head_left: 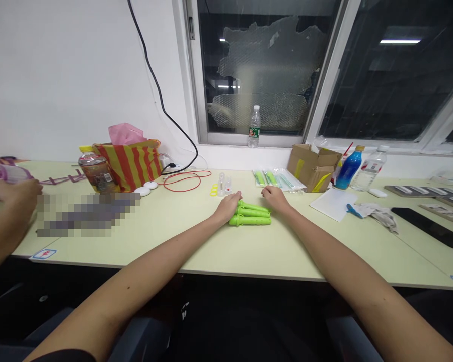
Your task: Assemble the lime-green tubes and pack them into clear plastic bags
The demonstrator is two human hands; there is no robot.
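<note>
Several bright green plastic sticks (pixel 251 220) lie side by side on the pale table (pixel 207 251), with wider collared ends to the left. My left hand (pixel 226 208) is closed at those left ends, its fingertips partly hidden by the far stick. Beyond the sticks' right ends, my right hand (pixel 276 200) is curled closed above the table; anything between its fingers is too small to tell. Past my left hand stand small clear containers (pixel 222 185) beside yellow rings (pixel 213 190). Bagged green pieces (pixel 274 178) lie behind my right hand.
Another person's hand (pixel 17 196) touches purple mesh at far left. A striped bag (pixel 134 166), drink bottle (pixel 98 171) and red cord (pixel 186 182) occupy the back left. Rightward are a cardboard box (pixel 311 168), blue bottle (pixel 349 168), paper (pixel 332 203), glove (pixel 381 213) and black panel (pixel 430 227).
</note>
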